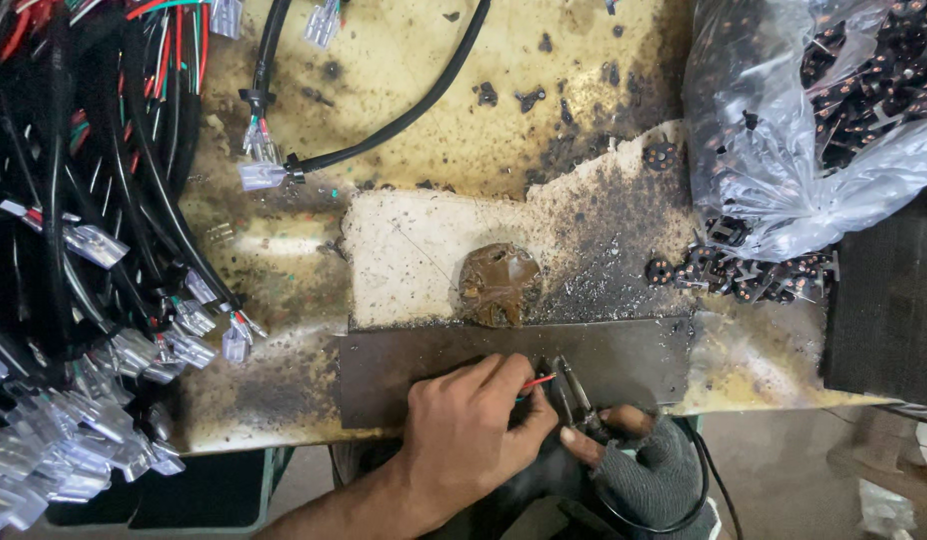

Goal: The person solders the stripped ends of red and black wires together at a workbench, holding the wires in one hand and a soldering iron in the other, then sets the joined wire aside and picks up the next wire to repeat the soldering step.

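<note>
Two hands work near: left hand [474,425] pinching red wire [537,381] steady, gloved right hand [639,455] gripping metal tool [574,395]; keep tip close.

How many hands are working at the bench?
2: the bare left hand pinches a red wire; the gloved right hand grips a metal tool at the dark plate's front edge.
</note>
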